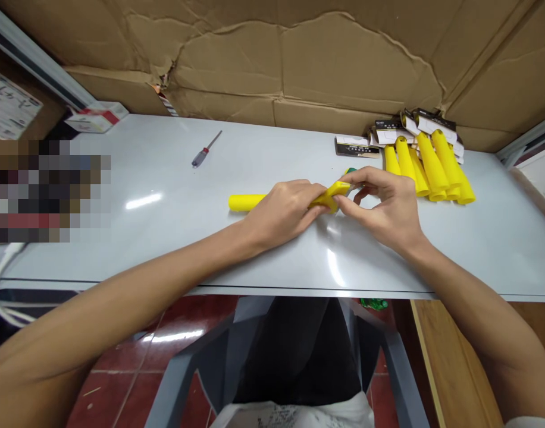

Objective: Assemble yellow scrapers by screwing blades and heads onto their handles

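My left hand (pixel 285 209) is wrapped round a long yellow-handled tool (pixel 246 203) above the table, its rounded end sticking out to the left. At the tool's other end, my right hand (pixel 384 205) pinches the angled yellow head between thumb and fingers. A bit of grey, metal-looking material shows at that tip, partly covered by the fingers. Just behind the right fingertips is a small green piece (pixel 351 171); whether it belongs to the tool I cannot tell.
A screwdriver (pixel 201 157) lies at the back left of the white table (pixel 165 249). Several yellow tapered handles (pixel 433 169) and black-and-white cards (pixel 357 147) are grouped at the back right. A small box (pixel 96 117) stands far left, near a white cable (pixel 0 279). Cardboard (pixel 237 59) lines the back.
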The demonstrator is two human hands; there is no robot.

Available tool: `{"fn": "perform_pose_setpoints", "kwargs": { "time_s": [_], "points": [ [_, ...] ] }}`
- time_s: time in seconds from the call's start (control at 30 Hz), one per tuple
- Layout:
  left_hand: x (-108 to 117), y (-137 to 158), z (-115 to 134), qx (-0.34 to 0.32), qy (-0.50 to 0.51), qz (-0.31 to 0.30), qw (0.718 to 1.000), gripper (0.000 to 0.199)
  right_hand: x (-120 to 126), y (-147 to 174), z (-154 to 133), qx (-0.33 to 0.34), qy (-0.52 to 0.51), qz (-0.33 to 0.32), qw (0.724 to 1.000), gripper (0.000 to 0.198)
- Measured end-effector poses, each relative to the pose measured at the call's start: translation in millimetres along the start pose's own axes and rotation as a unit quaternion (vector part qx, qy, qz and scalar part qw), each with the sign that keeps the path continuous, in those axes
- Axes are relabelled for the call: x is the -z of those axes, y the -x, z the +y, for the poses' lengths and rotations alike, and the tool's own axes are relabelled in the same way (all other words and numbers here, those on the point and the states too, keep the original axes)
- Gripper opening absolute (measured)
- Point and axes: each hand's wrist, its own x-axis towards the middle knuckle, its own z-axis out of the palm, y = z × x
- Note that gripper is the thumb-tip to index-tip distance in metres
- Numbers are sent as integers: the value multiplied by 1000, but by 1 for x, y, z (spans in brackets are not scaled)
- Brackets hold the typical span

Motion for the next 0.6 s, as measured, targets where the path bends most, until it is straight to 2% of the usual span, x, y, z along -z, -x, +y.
{"fn": "perform_pose_setpoints", "kwargs": {
  "time_s": [0.13,0.4,0.6],
  "points": [
    [0,-1,5,21,24,-9,999,19,0,-1,1,-39,-8,2,999,16],
    [9,-4,12,51,39,-12,998,18,1,-3,1,-58,-36,1,998,21],
    [4,-3,5,23,4,-6,1000,41,0,-3,-1,-69,-40,10,997,34]
  ]
}}
